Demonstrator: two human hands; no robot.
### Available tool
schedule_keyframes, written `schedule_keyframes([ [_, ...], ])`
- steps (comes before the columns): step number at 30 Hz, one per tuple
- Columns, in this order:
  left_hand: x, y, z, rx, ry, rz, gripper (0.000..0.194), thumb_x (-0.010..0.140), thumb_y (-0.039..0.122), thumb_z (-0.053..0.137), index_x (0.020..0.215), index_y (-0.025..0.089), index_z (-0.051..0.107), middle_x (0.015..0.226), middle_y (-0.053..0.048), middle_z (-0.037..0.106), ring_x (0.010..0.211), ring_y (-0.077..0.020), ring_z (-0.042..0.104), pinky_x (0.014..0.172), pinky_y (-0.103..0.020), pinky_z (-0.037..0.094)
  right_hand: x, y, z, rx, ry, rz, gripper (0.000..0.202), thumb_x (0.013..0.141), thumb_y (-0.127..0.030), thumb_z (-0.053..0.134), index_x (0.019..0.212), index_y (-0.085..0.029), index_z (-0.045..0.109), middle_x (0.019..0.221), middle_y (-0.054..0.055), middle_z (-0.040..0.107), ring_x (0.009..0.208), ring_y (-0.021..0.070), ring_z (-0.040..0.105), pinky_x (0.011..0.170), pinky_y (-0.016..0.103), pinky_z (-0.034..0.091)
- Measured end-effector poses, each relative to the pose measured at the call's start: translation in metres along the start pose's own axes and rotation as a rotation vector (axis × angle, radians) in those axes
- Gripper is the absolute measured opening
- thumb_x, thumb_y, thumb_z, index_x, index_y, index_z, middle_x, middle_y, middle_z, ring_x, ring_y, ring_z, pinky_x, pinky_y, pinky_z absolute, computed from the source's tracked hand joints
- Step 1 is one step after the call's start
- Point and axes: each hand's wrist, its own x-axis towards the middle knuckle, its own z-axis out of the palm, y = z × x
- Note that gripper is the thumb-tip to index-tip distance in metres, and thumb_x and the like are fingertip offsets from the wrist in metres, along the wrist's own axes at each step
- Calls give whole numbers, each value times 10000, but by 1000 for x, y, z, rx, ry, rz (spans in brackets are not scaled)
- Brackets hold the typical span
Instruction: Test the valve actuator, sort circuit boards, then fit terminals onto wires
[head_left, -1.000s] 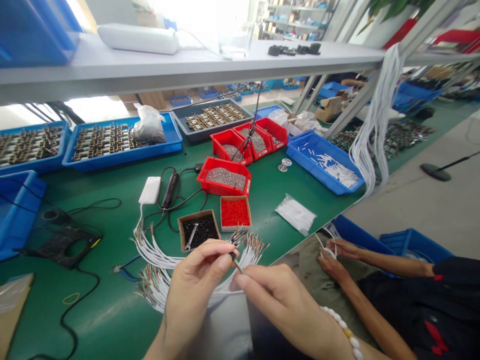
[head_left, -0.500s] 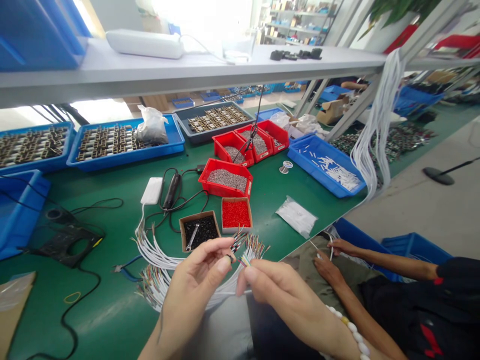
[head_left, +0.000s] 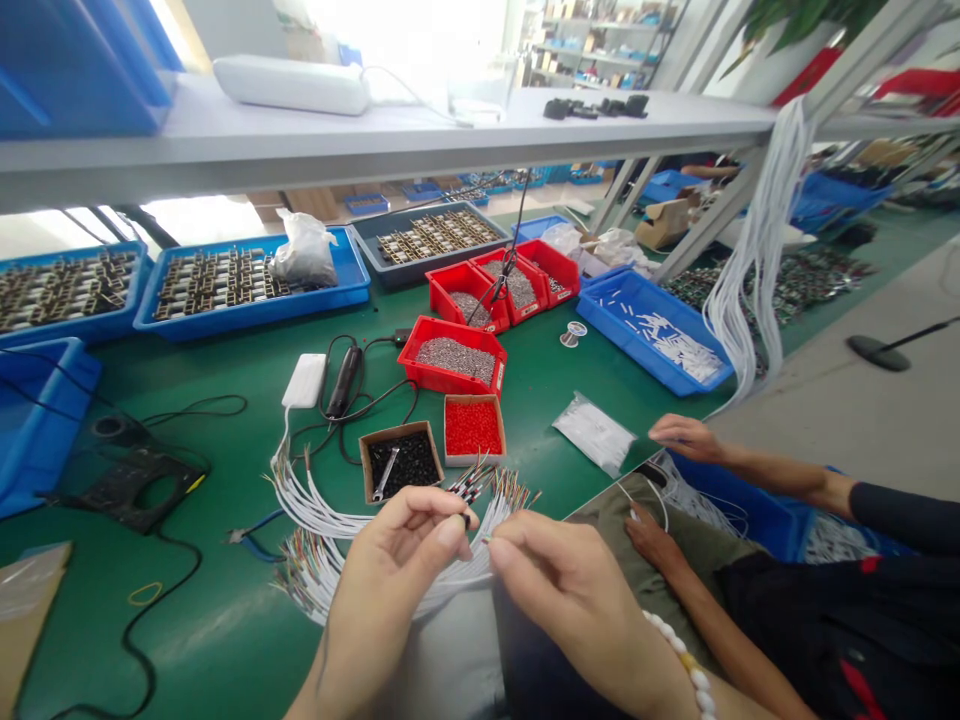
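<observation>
My left hand [head_left: 405, 555] is closed, with a small black piece [head_left: 466, 521] pinched between thumb and fingertip. To its right, my right hand [head_left: 559, 570] is pinched around a thin wire end [head_left: 487, 541], mostly covered by the fingers. A small gap separates the two hands. Beneath and behind them lies a bundle of white cables [head_left: 322, 508] with stripped, multicoloured wire ends; some ends near the middle carry black pieces. Just beyond, small black parts [head_left: 416, 455] fill a cardboard box with a wrench [head_left: 385, 474] on top. Red parts [head_left: 472, 428] fill the box beside it.
Red bins [head_left: 493, 378] of small metal parts stand behind the boxes. A blue tray [head_left: 600, 318] holds white pieces; a plastic bag [head_left: 595, 432] lies nearer. A screwdriver-like black tool [head_left: 345, 383] rests left. At right, a co-worker's hand [head_left: 686, 437] is raised near the table edge.
My hands have moved slightly apart, and the coloured wires between them no longer show. The co-worker's far hand has lifted away from the white cable.
</observation>
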Motion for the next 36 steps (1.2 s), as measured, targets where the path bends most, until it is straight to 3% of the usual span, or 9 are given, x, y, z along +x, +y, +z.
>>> schedule_keyframes([
  [7, -1, -3, 1, -70, -37, -43, 114, 810, 308, 714, 895, 234, 697, 799, 9, 676, 767, -106, 629, 737, -178, 504, 0, 3, 2, -124, 52, -69, 254, 943, -195, 492, 695, -177, 546, 590, -56, 481, 517, 69, 414, 517, 187, 315],
  [13, -2, 1, 6, 18, 46, 96, 42, 780, 242, 737, 820, 231, 730, 870, -5, 687, 849, -126, 645, 775, -174, 518, 2, 1, 0, -143, -37, -34, 298, 958, -206, 455, 661, -183, 453, 586, -57, 421, 523, 78, 382, 514, 210, 286],
  [17, -1, 0, 8, -20, 38, 130, 56, 795, 188, 719, 828, 233, 726, 879, -1, 689, 862, -116, 651, 792, -168, 521, 3, -2, -1, -91, -86, 22, 341, 976, -226, 433, 643, -189, 369, 594, -58, 379, 539, 80, 360, 521, 213, 275],
  [27, -3, -2, 10, -123, 0, 118, 151, 812, 144, 700, 877, 280, 696, 918, 42, 715, 874, -80, 665, 784, -134, 516, 0, 1, -3, 12, -131, 94, 340, 978, -267, 436, 652, -175, 426, 609, -52, 385, 569, 83, 353, 545, 219, 282],
  [30, -4, 0, 10, -68, -7, 94, 182, 787, 168, 729, 914, 293, 691, 858, 42, 698, 815, -88, 648, 735, -151, 513, -2, 4, -3, 139, -145, 168, 357, 1000, -407, 385, 768, -173, 524, 694, -27, 468, 631, 103, 401, 574, 222, 326],
  [32, -4, 1, 9, 28, -57, 100, 156, 766, 193, 751, 888, 275, 699, 824, 32, 668, 800, -106, 622, 748, -187, 500, -4, 5, -1, 216, -126, 207, 398, 987, -526, 355, 959, -178, 545, 807, 0, 534, 684, 119, 442, 607, 230, 363],
  [36, -3, -2, 7, 247, -207, 121, 29, 818, 243, 700, 792, 236, 709, 889, 1, 620, 869, -138, 587, 816, -237, 452, -4, 7, 1, 321, -161, 216, 635, 924, -671, 316, 1362, -214, 360, 982, 40, 572, 865, 158, 528, 809, 283, 423],
])
